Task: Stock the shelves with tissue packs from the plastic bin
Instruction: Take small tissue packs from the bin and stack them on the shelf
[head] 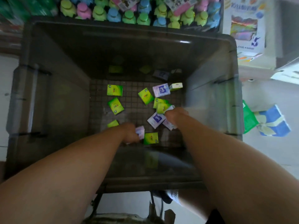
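Observation:
Both my arms reach down into a deep grey plastic bin [53, 97]. Several small tissue packs lie scattered on its gridded floor, green ones [114, 90] and purple-white ones [161, 90]. My left hand [130, 132] grips a purple-white pack [140, 132] near the bin's front wall, beside a green pack [151, 138]. My right hand [175, 114] is curled round a bunch of packs, a green one [162, 108] at its fingertips and a purple-white one [169, 124] under the wrist. Another purple-white pack [156, 119] lies just left of that hand.
Behind the bin stand rows of bottles with green, blue and pink caps [129, 16]. A white printed box [244, 28] sits at the upper right. On the pale floor to the right lie a green bag [248, 118] and a blue gift box [273, 122].

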